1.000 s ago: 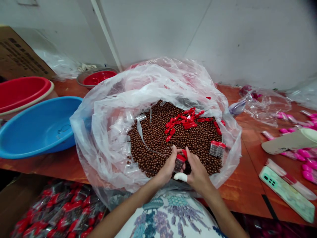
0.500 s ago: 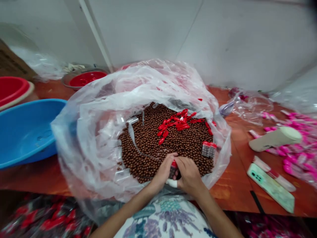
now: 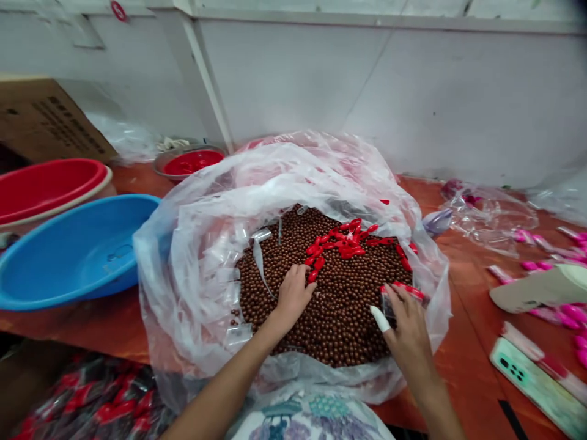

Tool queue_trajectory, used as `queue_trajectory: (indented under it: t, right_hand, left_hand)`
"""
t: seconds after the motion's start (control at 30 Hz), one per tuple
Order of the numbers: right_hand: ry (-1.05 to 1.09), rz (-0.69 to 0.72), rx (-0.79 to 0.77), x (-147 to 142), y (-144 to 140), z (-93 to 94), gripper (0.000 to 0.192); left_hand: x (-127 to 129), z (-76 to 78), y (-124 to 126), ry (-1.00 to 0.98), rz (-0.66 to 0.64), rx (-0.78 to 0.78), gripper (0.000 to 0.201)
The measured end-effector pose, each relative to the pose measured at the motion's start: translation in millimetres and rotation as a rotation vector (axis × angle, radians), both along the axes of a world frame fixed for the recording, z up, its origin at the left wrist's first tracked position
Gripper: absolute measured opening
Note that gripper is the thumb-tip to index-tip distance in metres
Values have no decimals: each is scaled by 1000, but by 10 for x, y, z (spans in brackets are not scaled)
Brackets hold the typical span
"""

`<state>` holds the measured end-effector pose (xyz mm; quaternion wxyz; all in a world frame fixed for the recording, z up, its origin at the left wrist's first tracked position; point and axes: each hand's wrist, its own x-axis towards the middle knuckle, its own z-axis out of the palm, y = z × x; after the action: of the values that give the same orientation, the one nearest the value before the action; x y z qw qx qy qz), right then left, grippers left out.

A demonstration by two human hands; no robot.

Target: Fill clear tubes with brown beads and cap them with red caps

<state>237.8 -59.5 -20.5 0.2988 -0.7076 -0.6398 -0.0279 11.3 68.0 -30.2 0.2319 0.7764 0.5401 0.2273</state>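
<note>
— Since the earlier frame the two hands, then joined at 6 o'clock over one small box, are seen parted. What is held now?

— By the right hand, with a white wrap on its thumb, a small clear box with a red lid is grasped at 4 o'clock of the bag. The left hand is laid with curled fingers on the brown beads, just below the red caps; whether anything is pinched cannot be told.

— What is contained where?

— Beads, caps and empty clear boxes are held in the open plastic bag. At 9 o'clock a blue basin is seen, its contents unclear, with a red basin behind it.

— What could go wrong?

— Beads could be spilled onto the wooden table if the slack bag rim is pressed down by a wrist. The box could be dropped if it is gripped loosely.
</note>
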Motion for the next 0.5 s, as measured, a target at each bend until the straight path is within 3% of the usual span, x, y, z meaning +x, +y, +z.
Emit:
queue_trajectory:
  t: [0.1, 0.2, 0.4, 0.5]
  right_hand:
    - [22, 165, -43, -165, 63, -49, 43]
    - [53, 262, -64, -331, 171, -77, 46]
    - [209, 279, -39, -511, 441, -10, 52]
    - [349, 395, -111, -568, 513, 48, 44]
  left_hand:
    - [42, -34, 15, 63, -21, -2, 21]
    - [39, -6, 3, -56, -46, -50, 22]
    - [-83, 220, -161, -401, -140, -233, 27]
    - [-200, 348, -251, -451, -239, -335, 26]
